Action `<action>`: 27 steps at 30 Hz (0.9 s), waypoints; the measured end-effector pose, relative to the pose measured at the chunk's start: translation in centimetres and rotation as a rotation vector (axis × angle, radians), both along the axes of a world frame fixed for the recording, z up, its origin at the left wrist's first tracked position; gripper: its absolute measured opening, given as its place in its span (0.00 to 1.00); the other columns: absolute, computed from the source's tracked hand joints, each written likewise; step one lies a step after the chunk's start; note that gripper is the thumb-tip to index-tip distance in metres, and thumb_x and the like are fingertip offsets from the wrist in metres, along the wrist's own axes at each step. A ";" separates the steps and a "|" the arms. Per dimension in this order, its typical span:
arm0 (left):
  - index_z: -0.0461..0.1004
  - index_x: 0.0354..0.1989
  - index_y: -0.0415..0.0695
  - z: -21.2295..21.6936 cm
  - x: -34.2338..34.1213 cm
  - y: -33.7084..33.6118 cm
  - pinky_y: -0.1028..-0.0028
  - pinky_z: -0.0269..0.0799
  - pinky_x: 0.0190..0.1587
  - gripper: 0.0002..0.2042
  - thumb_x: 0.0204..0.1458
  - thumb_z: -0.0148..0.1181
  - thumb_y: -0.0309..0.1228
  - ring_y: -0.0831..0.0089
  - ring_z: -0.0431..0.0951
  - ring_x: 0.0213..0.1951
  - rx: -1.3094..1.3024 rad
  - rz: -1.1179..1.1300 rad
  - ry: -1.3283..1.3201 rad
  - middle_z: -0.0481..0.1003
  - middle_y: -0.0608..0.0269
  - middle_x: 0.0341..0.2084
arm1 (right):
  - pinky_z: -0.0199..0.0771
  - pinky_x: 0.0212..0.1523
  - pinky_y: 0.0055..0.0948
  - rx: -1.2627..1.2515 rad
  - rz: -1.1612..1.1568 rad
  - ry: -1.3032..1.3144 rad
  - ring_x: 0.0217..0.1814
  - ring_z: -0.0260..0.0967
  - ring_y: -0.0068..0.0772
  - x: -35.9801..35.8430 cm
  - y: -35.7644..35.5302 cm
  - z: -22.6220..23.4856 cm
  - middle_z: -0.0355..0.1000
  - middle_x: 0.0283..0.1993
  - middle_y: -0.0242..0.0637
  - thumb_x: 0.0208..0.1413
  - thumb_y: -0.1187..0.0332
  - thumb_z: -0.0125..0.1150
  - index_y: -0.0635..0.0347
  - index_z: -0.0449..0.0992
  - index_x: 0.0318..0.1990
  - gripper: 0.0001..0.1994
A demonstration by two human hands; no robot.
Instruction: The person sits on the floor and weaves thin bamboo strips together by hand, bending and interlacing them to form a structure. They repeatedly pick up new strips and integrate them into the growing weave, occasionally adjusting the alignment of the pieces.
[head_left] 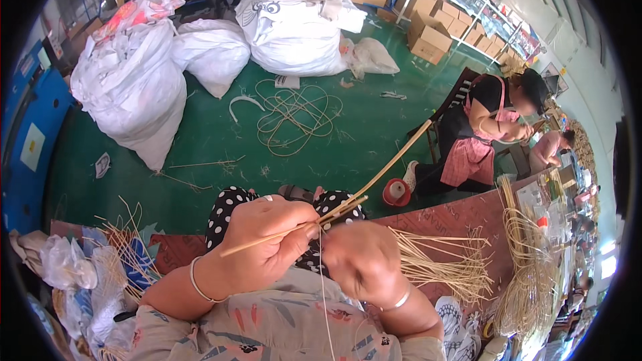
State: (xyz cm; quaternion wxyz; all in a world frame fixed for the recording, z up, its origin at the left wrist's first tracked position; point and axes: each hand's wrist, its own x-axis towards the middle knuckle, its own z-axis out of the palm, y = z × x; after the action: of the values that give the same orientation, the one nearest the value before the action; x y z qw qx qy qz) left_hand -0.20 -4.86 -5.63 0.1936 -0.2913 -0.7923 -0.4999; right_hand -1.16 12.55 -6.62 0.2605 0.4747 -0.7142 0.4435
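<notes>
My left hand (pixel 271 230) is closed around a thin bundle of pale rattan canes (pixel 394 160), pinched between thumb and fingers. The long end slants up to the right and a short end juts out past my wrist on the left. A thin white string (pixel 325 294) runs down from the bundle by my left thumb, across my lap. Just right of it is my right hand (pixel 364 254), curled and slightly blurred by motion. Its fingers look closed, but whatever they hold is hidden.
Loose cane strips (pixel 441 261) lie on a red-brown board at my right, beside a larger cane bundle (pixel 528 281). A person in a pink apron (pixel 468 154) sits nearby, a red bucket (pixel 396 192) close by. White sacks (pixel 134 87) and coiled cane (pixel 294 117) occupy the green floor ahead.
</notes>
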 end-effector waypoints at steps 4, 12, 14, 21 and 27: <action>0.70 0.30 0.38 0.5 0.4 -0.4 0.76 0.59 0.20 0.06 0.41 0.57 0.20 0.74 0.67 0.18 0.122 -0.117 -0.076 0.68 0.62 0.17 | 0.69 0.21 0.30 0.212 -0.137 0.079 0.22 0.67 0.37 1.3 2.1 4.2 0.68 0.28 0.41 0.42 0.64 0.63 0.63 0.66 0.34 0.16; 0.70 0.31 0.37 0.9 0.5 0.1 0.82 0.57 0.18 0.08 0.40 0.60 0.22 0.85 0.62 0.18 0.223 -0.361 -0.357 0.67 0.68 0.18 | 0.68 0.22 0.24 0.468 -0.296 0.472 0.30 0.66 0.32 0.6 3.5 5.2 0.66 0.35 0.37 0.34 0.69 0.63 0.62 0.70 0.33 0.15; 0.70 0.31 0.37 0.9 0.5 0.3 0.83 0.57 0.18 0.09 0.41 0.60 0.22 0.86 0.62 0.18 0.222 -0.374 -0.366 0.67 0.68 0.18 | 0.71 0.24 0.27 0.493 -0.272 0.464 0.30 0.67 0.35 0.8 3.3 5.1 0.65 0.35 0.37 0.31 0.69 0.67 0.62 0.70 0.33 0.18; 0.70 0.31 0.37 0.6 0.5 0.7 0.84 0.58 0.19 0.09 0.41 0.61 0.23 0.88 0.62 0.20 0.237 -0.351 -0.418 0.68 0.69 0.19 | 0.69 0.23 0.28 0.529 -0.255 0.397 0.29 0.67 0.36 -0.2 3.0 4.5 0.66 0.34 0.38 0.28 0.70 0.67 0.63 0.70 0.30 0.17; 0.70 0.32 0.36 0.0 -0.7 0.1 0.83 0.63 0.23 0.10 0.41 0.62 0.24 0.85 0.67 0.22 0.211 -0.325 -0.499 0.70 0.67 0.22 | 0.64 0.20 0.31 0.333 -0.115 -0.116 0.21 0.65 0.38 -2.0 2.2 4.3 0.65 0.20 0.35 0.27 0.73 0.67 0.61 0.70 0.25 0.13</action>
State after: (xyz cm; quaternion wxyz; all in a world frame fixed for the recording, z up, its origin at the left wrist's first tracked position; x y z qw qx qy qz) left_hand -0.91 -4.79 -5.65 -0.0600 -0.2609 -0.7021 -0.6598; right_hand -3.16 14.71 -2.35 0.1616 0.4433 -0.8177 0.3299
